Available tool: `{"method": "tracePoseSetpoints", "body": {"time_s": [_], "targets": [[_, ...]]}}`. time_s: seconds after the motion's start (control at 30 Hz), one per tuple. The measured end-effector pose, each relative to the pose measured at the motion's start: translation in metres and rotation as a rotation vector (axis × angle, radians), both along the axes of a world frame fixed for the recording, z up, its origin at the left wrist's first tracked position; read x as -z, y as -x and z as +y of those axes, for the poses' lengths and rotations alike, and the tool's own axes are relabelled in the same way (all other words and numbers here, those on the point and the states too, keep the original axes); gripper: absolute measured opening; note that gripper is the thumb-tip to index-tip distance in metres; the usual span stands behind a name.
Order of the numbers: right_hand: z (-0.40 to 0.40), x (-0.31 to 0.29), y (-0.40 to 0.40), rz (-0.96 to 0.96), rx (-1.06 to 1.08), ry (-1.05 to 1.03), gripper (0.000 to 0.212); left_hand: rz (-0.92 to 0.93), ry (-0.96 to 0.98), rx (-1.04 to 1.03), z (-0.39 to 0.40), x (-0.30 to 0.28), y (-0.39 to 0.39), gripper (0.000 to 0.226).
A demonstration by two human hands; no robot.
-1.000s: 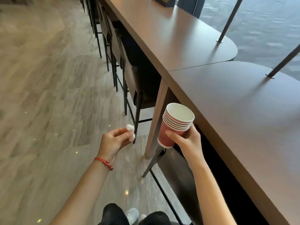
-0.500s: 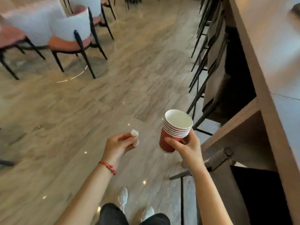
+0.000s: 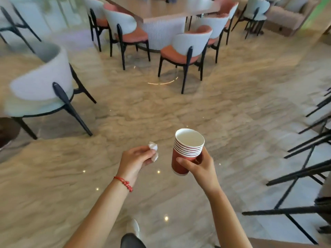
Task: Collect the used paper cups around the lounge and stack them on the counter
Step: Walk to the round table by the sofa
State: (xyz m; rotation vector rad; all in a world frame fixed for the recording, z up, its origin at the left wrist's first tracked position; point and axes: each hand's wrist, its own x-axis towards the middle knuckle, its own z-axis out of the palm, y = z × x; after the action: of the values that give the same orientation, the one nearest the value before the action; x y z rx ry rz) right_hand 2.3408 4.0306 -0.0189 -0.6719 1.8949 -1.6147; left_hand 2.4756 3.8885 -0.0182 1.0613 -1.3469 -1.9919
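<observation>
A stack of several red paper cups (image 3: 186, 149) with white insides is held upright in front of me, over the floor. My right hand (image 3: 198, 167) grips the stack around its lower half, thumb across the front. To its left, my left hand (image 3: 136, 160) pinches a small crumpled white tissue (image 3: 153, 149) between thumb and fingers. A red string bracelet sits on the left wrist. The two hands are apart, at about the same height.
A long table (image 3: 161, 9) with a white ribbed base stands ahead, ringed by white-backed chairs with orange seats (image 3: 186, 49). Another white chair (image 3: 41, 86) is close on the left. Black bar-stool legs (image 3: 302, 169) crowd the right edge. Glossy wood-pattern floor lies between.
My view has swung left, away from the brown counter and its stools, toward the lounge table and chairs. Both hands keep their hold and their place relative to each other.
</observation>
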Motion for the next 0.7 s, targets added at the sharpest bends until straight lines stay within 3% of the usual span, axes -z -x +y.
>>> {"method": "tracePoseSetpoints", "body": {"time_s": [0.3,0.7], "targets": [[-0.162,0.008,-0.044,-0.007,-0.226,0.016,0.053,-0.012,-0.003,-0.234,-0.123,0.002,-0.07,0.028],[-0.285,0.017,-0.05,-0.046,-0.365,0.007,0.06,-0.01,0.003,-0.358,-0.229,0.008,-0.09,0.025]]}}
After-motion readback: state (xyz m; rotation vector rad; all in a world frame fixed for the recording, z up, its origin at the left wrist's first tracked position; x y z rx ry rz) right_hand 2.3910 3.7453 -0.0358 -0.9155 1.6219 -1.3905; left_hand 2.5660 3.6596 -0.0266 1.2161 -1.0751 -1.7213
